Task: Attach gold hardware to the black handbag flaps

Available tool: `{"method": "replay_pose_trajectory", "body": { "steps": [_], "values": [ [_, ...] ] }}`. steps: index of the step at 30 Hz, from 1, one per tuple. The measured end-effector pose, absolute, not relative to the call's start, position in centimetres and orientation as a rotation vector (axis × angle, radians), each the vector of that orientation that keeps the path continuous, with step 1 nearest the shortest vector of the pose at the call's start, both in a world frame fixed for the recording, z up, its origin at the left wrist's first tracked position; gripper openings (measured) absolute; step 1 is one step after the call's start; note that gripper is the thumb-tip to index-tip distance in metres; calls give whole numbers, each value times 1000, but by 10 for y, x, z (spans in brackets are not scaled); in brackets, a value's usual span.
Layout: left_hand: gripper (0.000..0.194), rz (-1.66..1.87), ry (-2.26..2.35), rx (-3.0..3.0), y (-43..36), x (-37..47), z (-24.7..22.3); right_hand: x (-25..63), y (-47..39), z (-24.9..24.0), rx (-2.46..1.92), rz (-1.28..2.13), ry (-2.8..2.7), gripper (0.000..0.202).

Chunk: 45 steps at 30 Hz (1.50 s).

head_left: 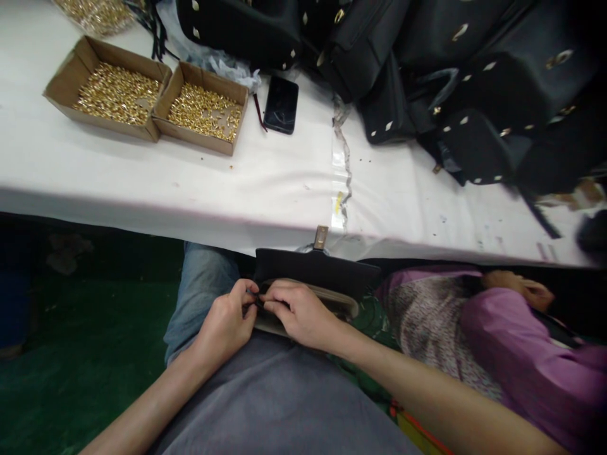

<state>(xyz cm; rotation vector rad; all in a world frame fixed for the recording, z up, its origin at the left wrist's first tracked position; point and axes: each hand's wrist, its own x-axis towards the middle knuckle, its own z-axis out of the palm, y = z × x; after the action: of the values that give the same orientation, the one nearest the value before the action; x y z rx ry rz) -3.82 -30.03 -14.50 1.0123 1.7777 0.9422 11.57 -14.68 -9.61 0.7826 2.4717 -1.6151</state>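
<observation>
Bag [327, 277], left end between left fingers [241, 292] and right fingers [283, 293]

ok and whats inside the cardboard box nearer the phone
The cardboard box nearer the phone holds many small gold-coloured pieces, with some bare bottom showing between them. Whatever lies beneath the heaped pieces is covered.
</observation>
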Motion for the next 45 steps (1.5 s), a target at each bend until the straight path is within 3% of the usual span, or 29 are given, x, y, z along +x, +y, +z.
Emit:
{"method": "replay_pose_trajectory", "body": {
  "steps": [8, 20, 29, 40, 45],
  "values": [
    [34, 923, 1760, 1058, -304, -38, -146, 113, -153, -101, 1166, -1824, 2154, 18],
    [29, 896, 1710, 1101, -306, -38, -145, 109, -151, -113, 1374, -1943, 1795, 16],
    [32, 868, 1698, 1155, -309, -40, -148, 108, -150, -111, 1453, -2123, 1376, 32],
    [34, 880, 1725, 1112, -316, -33, -147, 118, -148, -120, 1064, -2033, 1613, 19],
    [39, 1007, 1777, 851, -313, -29, -140, 123, -154, -117, 1251, -1923, 1768, 16]
  ]
}}
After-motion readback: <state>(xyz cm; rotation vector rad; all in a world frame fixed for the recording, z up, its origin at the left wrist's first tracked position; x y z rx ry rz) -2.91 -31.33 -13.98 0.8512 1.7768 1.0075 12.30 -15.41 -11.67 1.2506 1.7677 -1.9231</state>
